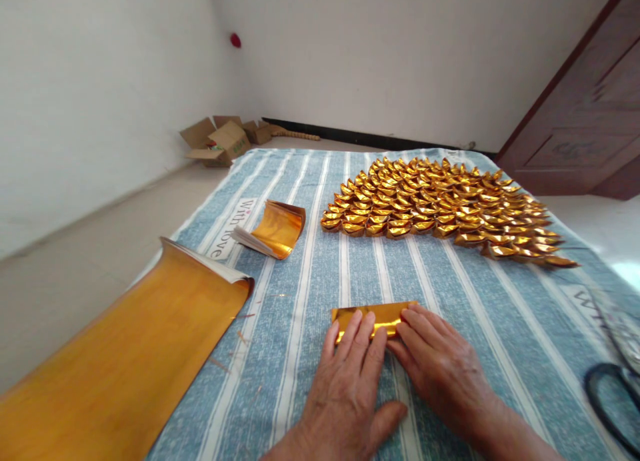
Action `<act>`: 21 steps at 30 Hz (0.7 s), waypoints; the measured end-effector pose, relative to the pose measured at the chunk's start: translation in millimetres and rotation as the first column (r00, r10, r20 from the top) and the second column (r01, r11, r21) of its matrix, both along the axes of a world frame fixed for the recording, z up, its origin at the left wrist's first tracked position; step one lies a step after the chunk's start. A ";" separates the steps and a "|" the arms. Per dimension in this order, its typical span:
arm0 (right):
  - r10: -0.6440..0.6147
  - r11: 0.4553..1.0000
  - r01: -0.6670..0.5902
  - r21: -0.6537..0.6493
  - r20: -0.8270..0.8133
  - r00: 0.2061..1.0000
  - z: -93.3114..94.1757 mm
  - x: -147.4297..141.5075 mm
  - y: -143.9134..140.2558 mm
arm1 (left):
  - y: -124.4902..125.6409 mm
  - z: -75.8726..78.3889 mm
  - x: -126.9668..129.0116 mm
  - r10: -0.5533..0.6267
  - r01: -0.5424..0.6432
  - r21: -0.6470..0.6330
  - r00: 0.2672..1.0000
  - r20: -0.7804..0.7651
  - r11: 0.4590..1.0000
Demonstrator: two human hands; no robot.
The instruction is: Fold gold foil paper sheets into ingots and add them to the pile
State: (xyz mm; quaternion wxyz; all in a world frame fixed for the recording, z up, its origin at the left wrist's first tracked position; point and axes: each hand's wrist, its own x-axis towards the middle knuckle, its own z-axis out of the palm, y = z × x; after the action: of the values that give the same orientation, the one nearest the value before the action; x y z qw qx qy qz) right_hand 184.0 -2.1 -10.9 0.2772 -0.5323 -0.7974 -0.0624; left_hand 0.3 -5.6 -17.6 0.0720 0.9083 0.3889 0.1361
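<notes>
A folded strip of gold foil paper (377,314) lies flat on the blue striped cloth (450,294) in front of me. My left hand (350,381) rests palm down with its fingertips pressing the strip's left and middle part. My right hand (440,368) lies beside it, fingertips pressing the strip's right end. Both hands are flat, fingers spread, gripping nothing. Beyond the strip, many folded gold paper ingots (440,204) lie in tight rows, forming a wide patch on the far half of the cloth.
A small curled stack of gold sheets (274,229) sits at the left middle. A large curled gold sheet stack (120,354) overhangs the near left edge. Black-handled scissors (613,394) lie at the right edge. Open cardboard boxes (220,141) stand on the floor in the far corner.
</notes>
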 end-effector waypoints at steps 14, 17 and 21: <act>-0.140 0.988 0.136 -0.072 -0.049 0.989 8.1 -10.5 7.2 | 5.3 22.4 1.3 -0.012 -0.002 -0.094 0.989 -0.147 0.996; -0.154 0.986 0.152 -0.064 -0.037 0.987 6.2 -11.8 7.7 | 5.7 22.9 2.3 -0.009 -0.005 -0.094 0.989 -0.147 0.996; -0.163 0.986 0.161 -0.051 -0.046 0.986 3.7 -11.6 7.8 | 6.3 23.3 3.2 -0.010 -0.005 -0.086 0.987 -0.163 0.996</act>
State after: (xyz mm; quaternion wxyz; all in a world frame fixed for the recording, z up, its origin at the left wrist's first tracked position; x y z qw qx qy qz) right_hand 172.4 5.7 -7.2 0.2784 -0.6031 -0.7456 -0.0527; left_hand 3.6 0.7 5.7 0.0792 0.9129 0.3978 0.0444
